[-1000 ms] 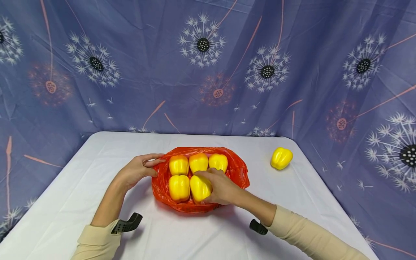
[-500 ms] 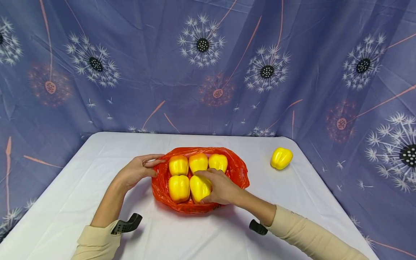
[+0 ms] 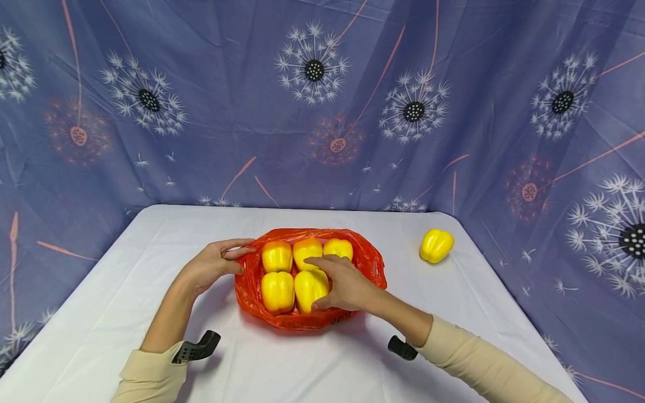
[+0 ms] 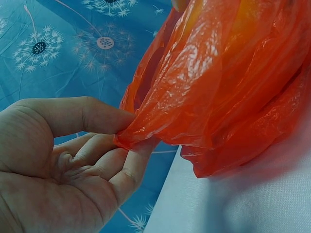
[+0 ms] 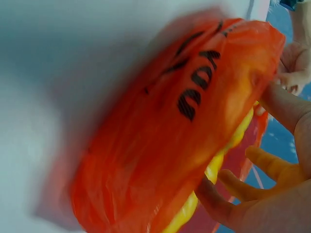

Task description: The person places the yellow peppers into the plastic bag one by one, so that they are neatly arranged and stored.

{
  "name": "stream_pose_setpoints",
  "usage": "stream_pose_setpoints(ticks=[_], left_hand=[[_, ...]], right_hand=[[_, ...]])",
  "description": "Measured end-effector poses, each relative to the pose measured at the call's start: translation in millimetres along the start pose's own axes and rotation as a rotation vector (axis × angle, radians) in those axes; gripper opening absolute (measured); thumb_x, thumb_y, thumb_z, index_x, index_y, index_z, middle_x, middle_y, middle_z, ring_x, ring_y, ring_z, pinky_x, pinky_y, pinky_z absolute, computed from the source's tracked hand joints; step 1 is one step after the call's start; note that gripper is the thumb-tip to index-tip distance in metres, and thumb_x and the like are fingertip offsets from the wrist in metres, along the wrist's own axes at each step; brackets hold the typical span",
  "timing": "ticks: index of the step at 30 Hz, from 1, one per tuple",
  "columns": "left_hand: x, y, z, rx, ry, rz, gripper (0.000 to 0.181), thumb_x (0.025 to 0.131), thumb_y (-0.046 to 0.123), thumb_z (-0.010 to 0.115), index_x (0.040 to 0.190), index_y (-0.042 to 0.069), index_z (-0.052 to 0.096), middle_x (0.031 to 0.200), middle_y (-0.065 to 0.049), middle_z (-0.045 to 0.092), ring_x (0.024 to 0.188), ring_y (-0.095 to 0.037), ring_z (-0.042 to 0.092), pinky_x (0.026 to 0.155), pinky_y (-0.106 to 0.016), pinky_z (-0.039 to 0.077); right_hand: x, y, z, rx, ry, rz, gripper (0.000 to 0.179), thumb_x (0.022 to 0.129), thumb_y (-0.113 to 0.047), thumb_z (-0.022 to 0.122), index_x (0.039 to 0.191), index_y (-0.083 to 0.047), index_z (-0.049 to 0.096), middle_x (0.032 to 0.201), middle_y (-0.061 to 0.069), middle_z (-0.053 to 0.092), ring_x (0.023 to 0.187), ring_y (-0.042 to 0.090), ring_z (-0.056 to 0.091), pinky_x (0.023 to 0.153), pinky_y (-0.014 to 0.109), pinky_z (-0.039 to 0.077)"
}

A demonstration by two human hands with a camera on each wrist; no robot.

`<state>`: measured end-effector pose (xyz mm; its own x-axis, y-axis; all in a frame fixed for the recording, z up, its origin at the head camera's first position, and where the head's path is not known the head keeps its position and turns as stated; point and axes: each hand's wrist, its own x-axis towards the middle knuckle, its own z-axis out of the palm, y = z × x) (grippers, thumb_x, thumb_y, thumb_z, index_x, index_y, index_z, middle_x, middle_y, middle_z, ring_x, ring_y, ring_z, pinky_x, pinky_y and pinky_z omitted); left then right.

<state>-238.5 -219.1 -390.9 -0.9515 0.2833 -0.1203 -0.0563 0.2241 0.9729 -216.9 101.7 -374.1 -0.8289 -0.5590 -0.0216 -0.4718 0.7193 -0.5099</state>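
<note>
A red plastic bag lies with its mouth wide, several yellow bell peppers in two rows inside. My left hand pinches the bag's left edge; in the left wrist view the thumb and fingers close on a fold of red film. Over the front row, my right hand hovers at the right side of a front bell pepper, thumb and fingers spread apart. The right wrist view shows those fingers straight and separated above the bag's mouth, holding nothing. The palm hides part of the bag's right interior.
One loose yellow bell pepper lies on the white-covered table at the back right. A blue dandelion-print curtain surrounds the table's back and sides. Black wrist cameras jut out from both sleeves.
My right hand has let go of the front bell pepper and lifted slightly up and to the right, its fingers spreading. The left hand stays at the bag's edge.
</note>
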Motion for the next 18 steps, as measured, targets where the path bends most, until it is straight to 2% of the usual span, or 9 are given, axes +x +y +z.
stream_pose_setpoints(ticks=[7, 11, 18], left_hand=[[-1.0, 0.2, -0.5, 0.003, 0.0, -0.003, 0.074, 0.078, -0.008, 0.062, 0.149, -0.001, 0.047, 0.145, -0.025, 0.055, 0.146, -0.037, 0.038, 0.086, -0.021, 0.051], [-1.6, 0.0, -1.0, 0.003, 0.003, 0.003, 0.074, 0.077, -0.008, 0.062, 0.149, -0.001, 0.047, 0.144, -0.025, 0.055, 0.146, -0.036, 0.038, 0.086, -0.021, 0.051], [-0.9, -0.2, -0.7, 0.007, 0.005, -0.002, 0.073, 0.078, -0.008, 0.063, 0.149, -0.001, 0.048, 0.144, -0.024, 0.055, 0.145, -0.036, 0.039, 0.085, -0.021, 0.052]], right_hand=[[-2.0, 5, -18, 0.014, 0.062, 0.055, 0.088, 0.073, -0.027, 0.091, 0.15, -0.024, 0.05, 0.153, 0.013, 0.049, 0.141, 0.039, 0.042, 0.11, 0.061, 0.039], [-4.9, 12, -30, 0.0, 0.103, 0.051, 0.087, 0.074, -0.027, 0.09, 0.151, -0.022, 0.049, 0.152, 0.011, 0.051, 0.141, 0.04, 0.042, 0.112, 0.063, 0.034], [-10.5, 27, -51, -0.038, 0.18, 0.066, 0.087, 0.073, -0.027, 0.09, 0.15, -0.017, 0.05, 0.149, 0.009, 0.056, 0.137, 0.038, 0.047, 0.111, 0.06, 0.037]])
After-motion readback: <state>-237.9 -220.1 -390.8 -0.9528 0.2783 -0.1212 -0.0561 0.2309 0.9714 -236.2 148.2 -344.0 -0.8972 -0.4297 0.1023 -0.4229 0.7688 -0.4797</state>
